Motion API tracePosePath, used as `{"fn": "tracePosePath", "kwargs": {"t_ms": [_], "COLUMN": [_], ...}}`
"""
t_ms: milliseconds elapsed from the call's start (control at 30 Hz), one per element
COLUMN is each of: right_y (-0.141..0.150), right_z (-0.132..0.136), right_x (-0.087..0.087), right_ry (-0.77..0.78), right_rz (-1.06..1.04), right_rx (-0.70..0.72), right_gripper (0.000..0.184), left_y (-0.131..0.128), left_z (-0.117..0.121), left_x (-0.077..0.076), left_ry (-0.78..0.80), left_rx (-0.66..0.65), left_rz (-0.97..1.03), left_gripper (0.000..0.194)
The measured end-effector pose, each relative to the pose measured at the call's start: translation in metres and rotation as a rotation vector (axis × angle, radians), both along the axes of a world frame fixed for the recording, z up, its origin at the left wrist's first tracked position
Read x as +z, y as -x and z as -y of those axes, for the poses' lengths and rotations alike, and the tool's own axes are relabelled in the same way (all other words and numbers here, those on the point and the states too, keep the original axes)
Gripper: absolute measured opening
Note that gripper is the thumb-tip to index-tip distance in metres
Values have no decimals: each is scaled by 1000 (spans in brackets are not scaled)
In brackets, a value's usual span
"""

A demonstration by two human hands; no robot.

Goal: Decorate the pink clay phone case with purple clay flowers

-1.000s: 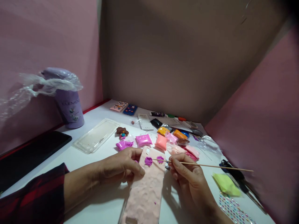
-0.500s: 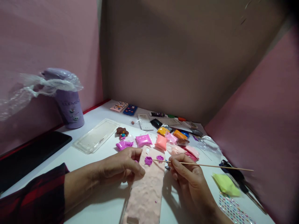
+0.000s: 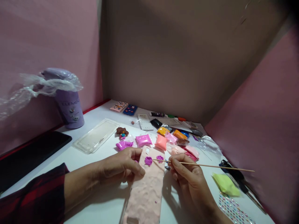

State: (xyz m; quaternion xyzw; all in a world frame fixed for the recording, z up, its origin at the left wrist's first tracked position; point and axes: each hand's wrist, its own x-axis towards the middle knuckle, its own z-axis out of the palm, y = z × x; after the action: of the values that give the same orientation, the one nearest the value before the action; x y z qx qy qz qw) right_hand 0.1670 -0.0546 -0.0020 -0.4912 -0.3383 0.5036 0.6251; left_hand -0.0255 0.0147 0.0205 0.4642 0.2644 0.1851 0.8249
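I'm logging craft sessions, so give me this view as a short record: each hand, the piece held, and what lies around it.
pale pink case: bumpy, with left purple flower and right purple flower near the top
left hand: grips the case's left side
right hand: holds thin stick, tip at left flower's edge; contact unclear
left: clear case, lilac cup
right: yellow-green packet, gem sheet

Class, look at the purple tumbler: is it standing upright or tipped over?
Upright: the purple tumbler stands on its base, its lid uppermost.
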Motion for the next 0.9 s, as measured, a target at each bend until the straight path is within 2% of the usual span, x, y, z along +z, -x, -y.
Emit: {"fn": "tracePosePath", "kwargs": {"t_ms": [600, 900], "right_y": [-1, 1], "right_z": [2, 2], "right_x": [0, 2], "right_ry": [-12, -9], "right_rz": [31, 27], "right_rx": [20, -14], "right_gripper": [19, 19], "left_y": [0, 0], "left_z": [-1, -2], "left_x": [-4, -4], "left_ry": [-26, -46], "left_rx": [8, -6], "left_rz": [12, -40], "left_gripper": [48, 48]}}
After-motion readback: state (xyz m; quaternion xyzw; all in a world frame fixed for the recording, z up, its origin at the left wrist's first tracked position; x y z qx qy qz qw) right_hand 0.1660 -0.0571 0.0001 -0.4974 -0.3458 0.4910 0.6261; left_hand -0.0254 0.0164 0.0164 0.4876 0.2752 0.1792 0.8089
